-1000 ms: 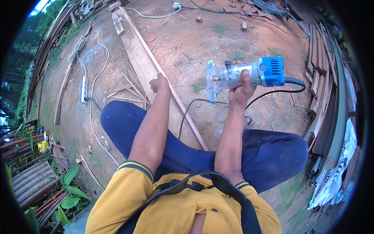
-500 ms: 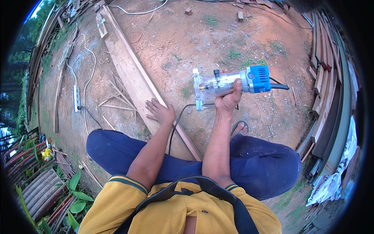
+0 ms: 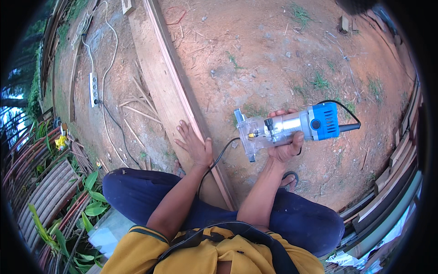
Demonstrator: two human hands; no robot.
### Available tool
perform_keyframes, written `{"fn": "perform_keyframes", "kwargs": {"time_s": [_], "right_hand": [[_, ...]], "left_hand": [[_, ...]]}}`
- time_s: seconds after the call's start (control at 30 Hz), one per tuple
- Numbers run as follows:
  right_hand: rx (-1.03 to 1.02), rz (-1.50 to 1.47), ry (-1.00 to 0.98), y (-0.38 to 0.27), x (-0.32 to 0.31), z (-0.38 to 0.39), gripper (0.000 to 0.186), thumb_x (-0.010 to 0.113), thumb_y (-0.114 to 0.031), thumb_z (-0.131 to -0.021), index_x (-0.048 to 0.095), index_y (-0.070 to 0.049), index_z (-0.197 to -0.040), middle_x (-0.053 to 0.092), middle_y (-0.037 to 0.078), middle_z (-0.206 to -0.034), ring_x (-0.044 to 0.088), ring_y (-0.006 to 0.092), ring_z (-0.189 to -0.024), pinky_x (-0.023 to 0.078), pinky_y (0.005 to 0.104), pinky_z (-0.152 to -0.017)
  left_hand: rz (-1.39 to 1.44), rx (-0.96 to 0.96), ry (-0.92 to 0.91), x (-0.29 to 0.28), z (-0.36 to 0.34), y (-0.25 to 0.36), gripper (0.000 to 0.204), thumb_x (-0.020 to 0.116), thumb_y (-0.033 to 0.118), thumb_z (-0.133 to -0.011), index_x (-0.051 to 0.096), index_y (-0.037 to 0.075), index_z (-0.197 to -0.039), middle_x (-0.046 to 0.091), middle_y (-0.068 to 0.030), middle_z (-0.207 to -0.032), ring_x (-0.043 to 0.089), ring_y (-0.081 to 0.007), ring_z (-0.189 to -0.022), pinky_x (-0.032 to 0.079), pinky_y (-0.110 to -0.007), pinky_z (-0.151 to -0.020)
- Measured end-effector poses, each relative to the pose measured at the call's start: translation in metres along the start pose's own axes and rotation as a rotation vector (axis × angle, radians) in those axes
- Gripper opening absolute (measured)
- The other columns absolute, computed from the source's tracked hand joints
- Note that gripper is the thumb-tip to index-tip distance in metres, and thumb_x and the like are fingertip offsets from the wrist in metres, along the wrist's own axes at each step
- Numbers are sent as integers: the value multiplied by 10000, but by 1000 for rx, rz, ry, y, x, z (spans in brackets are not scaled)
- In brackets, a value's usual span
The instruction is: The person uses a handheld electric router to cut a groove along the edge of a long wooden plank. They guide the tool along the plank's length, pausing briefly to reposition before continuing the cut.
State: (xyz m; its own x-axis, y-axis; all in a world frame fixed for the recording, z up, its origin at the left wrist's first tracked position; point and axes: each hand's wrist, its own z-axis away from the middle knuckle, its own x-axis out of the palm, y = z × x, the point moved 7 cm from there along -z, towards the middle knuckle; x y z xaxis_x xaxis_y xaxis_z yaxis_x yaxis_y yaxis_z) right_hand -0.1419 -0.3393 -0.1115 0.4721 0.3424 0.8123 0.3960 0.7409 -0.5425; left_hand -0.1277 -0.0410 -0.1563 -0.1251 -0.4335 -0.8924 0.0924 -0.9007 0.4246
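A trim router (image 3: pixel 292 125) with a blue motor cap and a clear plastic base lies sideways in my right hand (image 3: pixel 286 145). My fingers and thumb wrap round its silver body, and the base points left. My left hand (image 3: pixel 195 145) rests flat on a long wooden plank (image 3: pixel 159 86), fingers spread, near the plank's lower end. Along the plank's right side runs a narrower wooden strip (image 3: pixel 169 59). The router's black cord (image 3: pixel 219 155) passes over the plank beside my left wrist.
A white power strip (image 3: pixel 93 89) with a plug in it lies on the dirt at left, near a pale cable (image 3: pixel 109 68). Thin wood offcuts (image 3: pixel 143 114) lie beside the plank. Stacked timber (image 3: pixel 397 169) lines the right side; poles and plants (image 3: pixel 45 182) stand lower left.
My right hand has brought the router slightly lower and to the right, still tilted sideways. My left hand stays on the plank. The whole view has shifted and turned somewhat.
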Motion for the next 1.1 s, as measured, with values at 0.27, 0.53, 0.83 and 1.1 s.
{"fn": "perform_keyframes", "kwargs": {"time_s": [0.27, 0.53, 0.83, 1.1], "right_hand": [[236, 40, -183, 16, 59, -24, 937, 848, -590, -767, 454, 17, -1362, 623, 213, -1161, 621, 322, -1106, 512, 487, -996], [344, -167, -192, 34, 90, -20, 888, 851, -555, -787, 456, 3, -1355, 633, 212, -1165, 640, 331, -1099, 534, 482, -972], [392, -186, -166, 31, 66, -4, 871, 893, -488, -760, 471, -4, -1347, 642, 210, -1160, 642, 344, -1103, 533, 486, -973], [421, -262, -285, 26, 79, 20, 823, 900, -423, -775, 477, -3, -1342, 643, 202, -1159, 641, 340, -1113, 540, 502, -969]], "left_hand": [[-35, -24, -13, -3, -1, 2, 958, 601, 278, -772, 207, -46, -1582, 97, -258, -1700, -14, -447, -1581, -143, -663, -1184], [-260, -58, -33, 10, 1, -18, 1026, 573, 633, -891, 180, 25, -1618, 91, -211, -1718, 18, -424, -1587, -110, -679, -1184], [-115, -40, 11, 9, 5, -24, 913, 515, 571, -943, 190, 59, -1627, 92, -204, -1721, 18, -416, -1591, -89, -694, -1179], [-89, -13, 66, 7, 3, -18, 892, 529, 534, -917, 233, 62, -1615, 116, -178, -1723, 31, -411, -1590, -102, -695, -1182]]}}
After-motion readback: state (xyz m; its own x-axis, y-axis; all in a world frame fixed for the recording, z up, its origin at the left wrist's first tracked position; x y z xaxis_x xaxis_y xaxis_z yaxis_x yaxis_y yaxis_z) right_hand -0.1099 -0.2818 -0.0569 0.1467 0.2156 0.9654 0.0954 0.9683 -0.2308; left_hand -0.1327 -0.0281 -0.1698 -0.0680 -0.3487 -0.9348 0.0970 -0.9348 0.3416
